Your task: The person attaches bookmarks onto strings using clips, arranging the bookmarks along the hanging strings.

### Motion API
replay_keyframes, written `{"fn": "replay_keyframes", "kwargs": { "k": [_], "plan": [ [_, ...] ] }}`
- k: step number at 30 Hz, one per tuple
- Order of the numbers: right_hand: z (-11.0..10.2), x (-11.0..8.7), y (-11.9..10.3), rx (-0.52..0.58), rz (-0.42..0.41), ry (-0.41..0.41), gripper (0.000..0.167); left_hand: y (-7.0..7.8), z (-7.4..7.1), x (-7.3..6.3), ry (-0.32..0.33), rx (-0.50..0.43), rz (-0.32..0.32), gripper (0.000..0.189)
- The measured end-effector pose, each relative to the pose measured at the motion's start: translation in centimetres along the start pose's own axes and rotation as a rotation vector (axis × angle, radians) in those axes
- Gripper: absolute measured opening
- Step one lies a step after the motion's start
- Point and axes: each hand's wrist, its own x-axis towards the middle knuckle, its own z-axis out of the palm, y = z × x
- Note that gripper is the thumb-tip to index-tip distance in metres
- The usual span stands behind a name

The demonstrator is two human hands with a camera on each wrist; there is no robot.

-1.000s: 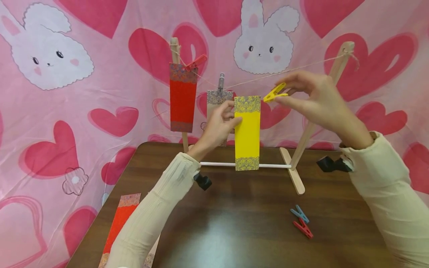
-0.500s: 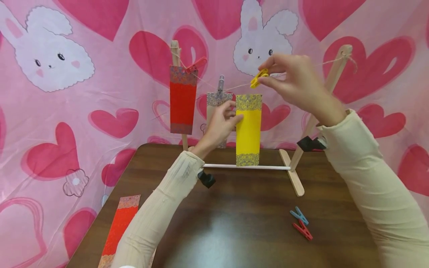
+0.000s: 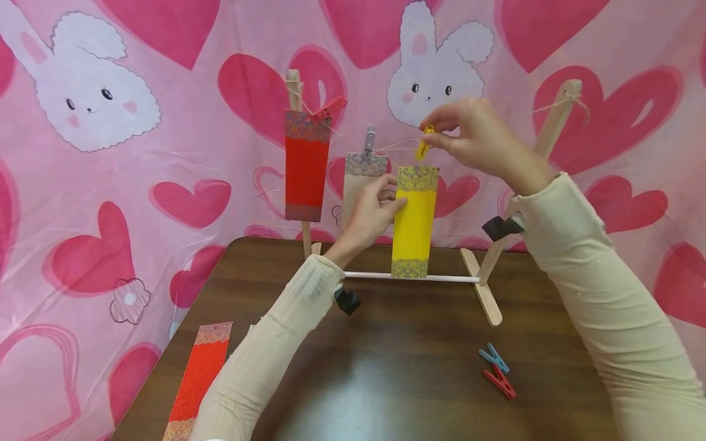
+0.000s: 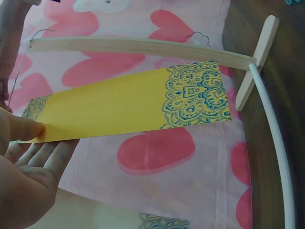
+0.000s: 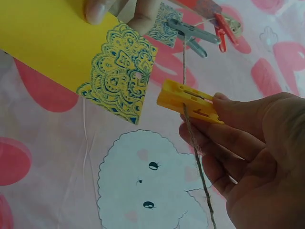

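Observation:
My left hand pinches the left edge of a yellow card with patterned ends, thumb in front and fingers behind. Above it, my right hand pinches a yellow clothespin between thumb and fingers. In the right wrist view the string passes at the clothespin, and the card's patterned top edge stands a small gap away from the clothespin's tip. To the left hang a red card under a red clothespin and a pale card under a grey clothespin, partly hidden by my left hand.
The string is tied to two wooden posts, the right post on a wooden foot. A white rod runs low between them. On the table lie a blue clothespin, a red clothespin and another red card.
My right hand has moved left with the yellow clothespin, from beside the card to the string above it. The clothespin has turned more upright. The yellow card has shifted slightly right.

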Motion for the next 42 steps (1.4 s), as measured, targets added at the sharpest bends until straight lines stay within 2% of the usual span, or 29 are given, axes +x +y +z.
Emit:
{"fn": "replay_keyframes", "kwargs": {
  "k": [7, 16, 21, 28, 32, 34, 36, 42],
  "plan": [
    [0.3, -0.8, 0.5, 0.028, 0.042, -0.070, 0.024, -0.6, 0.2, -0.3, 0.000, 0.008, -0.011, 0.031],
    [0.9, -1.1, 0.1, 0.058, 0.007, -0.040, 0.023, -0.6, 0.1, -0.7, 0.021, -0.012, 0.035, 0.029],
    [1.1, -1.1, 0.0, 0.057, -0.011, -0.064, 0.024, -0.4, 0.2, -0.9, 0.018, -0.022, 0.045, 0.029],
    [1.2, -1.3, 0.0, 0.031, 0.022, -0.116, 0.033, -0.5, 0.1, -1.0, -0.007, -0.043, 0.042, 0.031],
    [1.5, -1.5, 0.1, 0.021, 0.061, -0.107, 0.042, -1.0, -0.3, -1.5, -0.012, -0.017, 0.016, 0.038],
    [1.9, -1.7, 0.3, 0.023, 0.066, -0.055, 0.045, -1.3, -0.5, -2.0, -0.020, -0.013, 0.008, 0.042],
    [2.3, -2.1, 0.5, 0.027, 0.055, 0.032, 0.045, -1.7, -0.8, -2.8, -0.032, -0.023, 0.013, 0.044],
    [3.7, -3.6, 1.2, 0.011, -0.115, 0.431, 0.022, -2.7, -1.9, -5.9, -0.055, -0.036, 0.019, 0.045]
  ]
}}
